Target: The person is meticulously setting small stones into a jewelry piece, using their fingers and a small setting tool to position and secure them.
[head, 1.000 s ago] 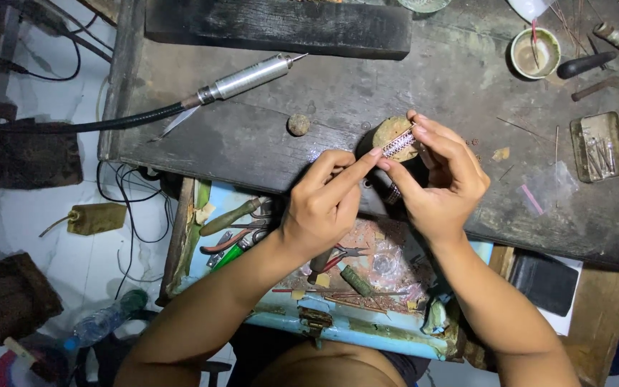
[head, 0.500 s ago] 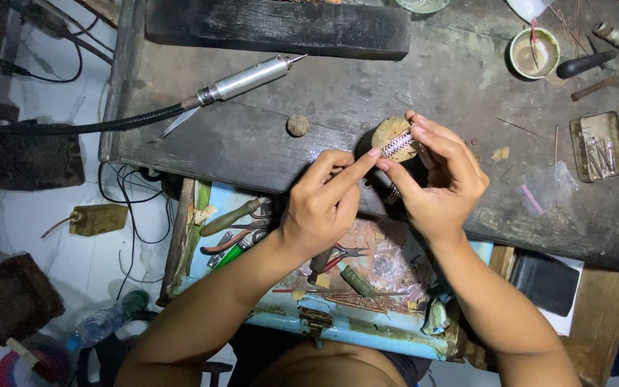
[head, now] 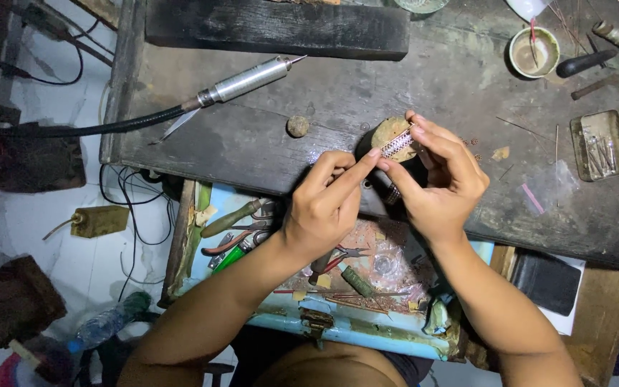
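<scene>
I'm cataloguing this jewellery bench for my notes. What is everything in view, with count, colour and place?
silver strip piece: one, silvery, pinched between both hands over a round wooden peg
rotary handpiece: one, metal with black hose, bench upper left
dark block: one, blackish, bench top
small cup: one, pale, upper right
metal tin: one, grey, holds small bits, right
workbench: one, dark worn wood
open drawer: one, light blue rim, below bench, holding pliers and scraps
plastic bottle: one, clear, floor lower left
left hand: fingertips on the strip
right hand: fingertips on the strip
</scene>
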